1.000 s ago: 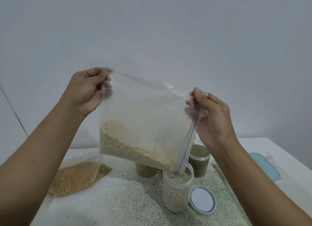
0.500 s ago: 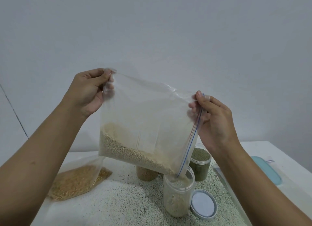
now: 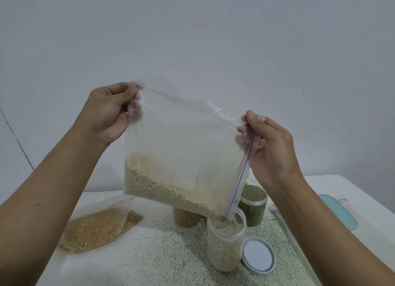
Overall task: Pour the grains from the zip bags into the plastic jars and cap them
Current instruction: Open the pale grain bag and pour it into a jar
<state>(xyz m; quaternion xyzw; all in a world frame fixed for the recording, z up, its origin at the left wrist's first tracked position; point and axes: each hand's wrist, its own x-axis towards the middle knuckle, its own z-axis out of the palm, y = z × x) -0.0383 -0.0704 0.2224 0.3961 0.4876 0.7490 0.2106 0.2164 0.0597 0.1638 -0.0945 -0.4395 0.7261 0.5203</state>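
I hold a clear zip bag [image 3: 183, 148] of pale beige grains tilted in the air. My left hand [image 3: 106, 112] pinches its upper left corner, and my right hand [image 3: 271, 148] pinches the zip edge with its red and blue lines. The bag's lower right corner dips into the mouth of an open clear plastic jar [image 3: 226, 243], and grains are falling into the jar, which is largely full. Its grey-rimmed lid [image 3: 257, 255] lies flat on the mat right of the jar.
A jar of green grains [image 3: 253, 202] and a jar of brown grains [image 3: 186, 218] stand behind the bag. A second zip bag of golden grains [image 3: 100, 228] lies at the left on the speckled mat [image 3: 149, 255]. A light blue lid [image 3: 337, 213] lies on the white table at the right.
The view has shifted slightly, with bag and hands appearing a little lower. The grain level in the jar has risen as pouring continues.
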